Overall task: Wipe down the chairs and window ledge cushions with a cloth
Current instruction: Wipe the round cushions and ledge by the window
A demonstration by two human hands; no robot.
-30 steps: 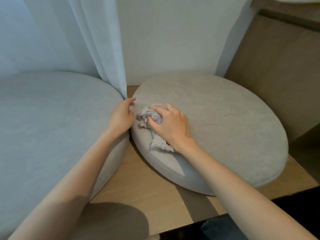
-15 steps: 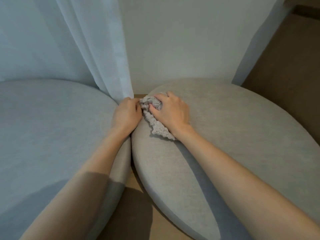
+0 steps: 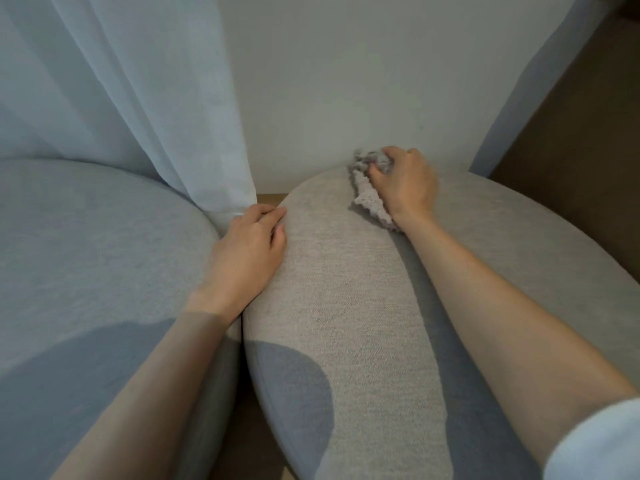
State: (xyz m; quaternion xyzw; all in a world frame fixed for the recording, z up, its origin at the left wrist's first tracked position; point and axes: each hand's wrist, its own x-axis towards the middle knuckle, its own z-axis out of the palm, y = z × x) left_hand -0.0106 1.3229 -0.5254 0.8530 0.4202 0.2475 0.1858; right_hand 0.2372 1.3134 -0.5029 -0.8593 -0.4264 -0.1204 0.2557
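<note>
so the right hand point(image 3: 405, 183) has its fingers curled tight round the cloth point(image 3: 369, 195), which is bunched up under them at the far edge of the right cushion point(image 3: 346, 306), near the wall, with a tail poking out toward the wrist. left hand point(image 3: 247, 251) rests on that cushion's left edge, fingers together and relaxed, just by the curtain point(image 3: 156, 98). count: two cushions including the left cushion point(image 3: 86, 254), one cloth, two hands

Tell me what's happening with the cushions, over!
Right hand grips cloth at right cushion far edge. Left hand rests on its left edge. Sheer curtain hangs beside left hand.
</note>
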